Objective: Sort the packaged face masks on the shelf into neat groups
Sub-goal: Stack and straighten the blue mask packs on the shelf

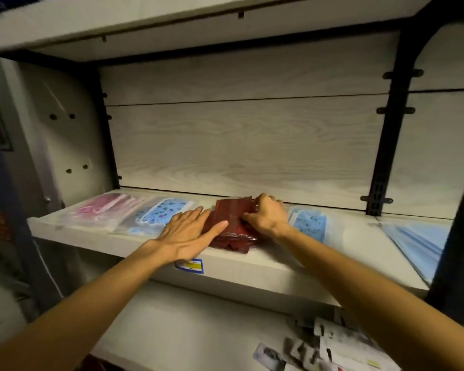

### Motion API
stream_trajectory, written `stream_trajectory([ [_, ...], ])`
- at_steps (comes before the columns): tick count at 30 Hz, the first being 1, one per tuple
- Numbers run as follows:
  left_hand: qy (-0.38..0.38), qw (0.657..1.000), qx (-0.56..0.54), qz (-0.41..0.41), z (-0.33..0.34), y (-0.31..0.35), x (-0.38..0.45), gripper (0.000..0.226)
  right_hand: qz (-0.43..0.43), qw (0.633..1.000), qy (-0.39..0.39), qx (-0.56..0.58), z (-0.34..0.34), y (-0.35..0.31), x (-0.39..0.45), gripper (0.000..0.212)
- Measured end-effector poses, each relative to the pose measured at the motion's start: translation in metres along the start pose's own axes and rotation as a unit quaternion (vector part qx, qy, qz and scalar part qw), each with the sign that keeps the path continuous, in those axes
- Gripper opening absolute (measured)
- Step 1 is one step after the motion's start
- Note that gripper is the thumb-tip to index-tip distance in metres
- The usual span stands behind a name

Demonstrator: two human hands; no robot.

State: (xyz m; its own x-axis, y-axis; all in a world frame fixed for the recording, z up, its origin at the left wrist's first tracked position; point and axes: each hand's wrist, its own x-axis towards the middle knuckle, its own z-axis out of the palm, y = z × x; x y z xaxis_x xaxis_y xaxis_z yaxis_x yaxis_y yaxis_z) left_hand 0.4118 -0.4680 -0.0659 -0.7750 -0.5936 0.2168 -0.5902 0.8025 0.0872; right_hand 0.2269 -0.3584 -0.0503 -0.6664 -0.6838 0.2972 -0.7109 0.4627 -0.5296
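On the middle shelf (227, 266), near its front edge, I see a stack of dark red mask packets (232, 227) lying between my two hands. Its long axis runs from the shelf's front toward the back wall, leaning a little to the right, and the top packet is lifted at its far end so that it tilts up off the pile. The wrapping is glossy and catches the light (the masks inside show only as a deep red block).

My left hand (189, 231) lies flat with straight fingers, pressing against the stack's left side, the thumb resting on top of it. My right hand (267, 214) has its fingers curled over the far right edge of the raised top packet, pinching it.

To the left, a blue patterned packet (160, 212) lies just beside the left hand, and pink packets (105, 210) lie farther left. To the right, another blue patterned packet (310, 224) sits just beside the right wrist, with plain light blue packets (419, 243) well apart at the shelf's right end. A blue and yellow label (190, 265) is stuck on the shelf's front lip.
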Motion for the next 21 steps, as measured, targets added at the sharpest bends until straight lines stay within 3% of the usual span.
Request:
stream_trajectory([
  [5, 0.021, 1.000, 0.017, 0.003, -0.013, 0.014, -0.017, 0.096, -0.031, 0.999, 0.024, 0.027, -0.020, 0.016, -0.019, 0.055],
  [12, 0.029, 0.996, 0.079, 0.034, -0.018, 0.065, -0.096, 0.100, -0.144, 0.980, 0.029, -0.132, -0.073, 0.059, -0.114, 0.073],
  [16, 0.035, 0.992, 0.092, 0.079, -0.013, 0.110, -0.142, 0.087, -0.183, 0.974, 0.022, -0.134, -0.114, 0.088, -0.189, 0.079],
  [18, 0.035, 0.985, 0.110, 0.126, -0.015, 0.139, -0.157, 0.082, -0.188, 0.973, 0.047, -0.125, -0.138, 0.106, -0.226, 0.076],
  [21, 0.048, 0.977, 0.097, 0.185, -0.023, 0.193, -0.168, 0.072, -0.173, 0.968, 0.116, -0.141, -0.184, 0.140, -0.266, 0.053],
])
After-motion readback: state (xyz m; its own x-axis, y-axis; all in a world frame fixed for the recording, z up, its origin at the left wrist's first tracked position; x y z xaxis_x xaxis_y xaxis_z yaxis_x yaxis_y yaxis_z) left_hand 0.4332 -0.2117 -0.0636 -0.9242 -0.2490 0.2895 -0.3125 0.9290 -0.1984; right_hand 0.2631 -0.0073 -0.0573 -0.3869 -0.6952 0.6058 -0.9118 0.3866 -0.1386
